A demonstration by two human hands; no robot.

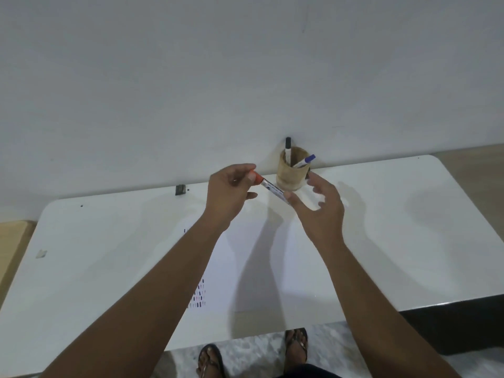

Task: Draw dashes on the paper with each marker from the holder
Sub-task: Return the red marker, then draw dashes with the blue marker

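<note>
My left hand [230,192] pinches the orange-capped end of a white marker [272,189] and holds it in the air, slanting down to the right. My right hand [320,207] has its fingers spread, with the thumb touching the marker's lower end. Just behind stands a round brown holder [291,177] at the table's far edge, with a black-capped marker [288,148] and a blue-capped marker [306,160] in it. A white paper [245,268] lies on the table under my arms, with several coloured dashes [199,294] near its left edge.
The white table [409,227] has rounded corners and stands against a pale wall. A small dark clip [180,190] sits at its far edge and a small grey scrap [41,253] at the left. Feet in sandals [296,347] show below the front edge.
</note>
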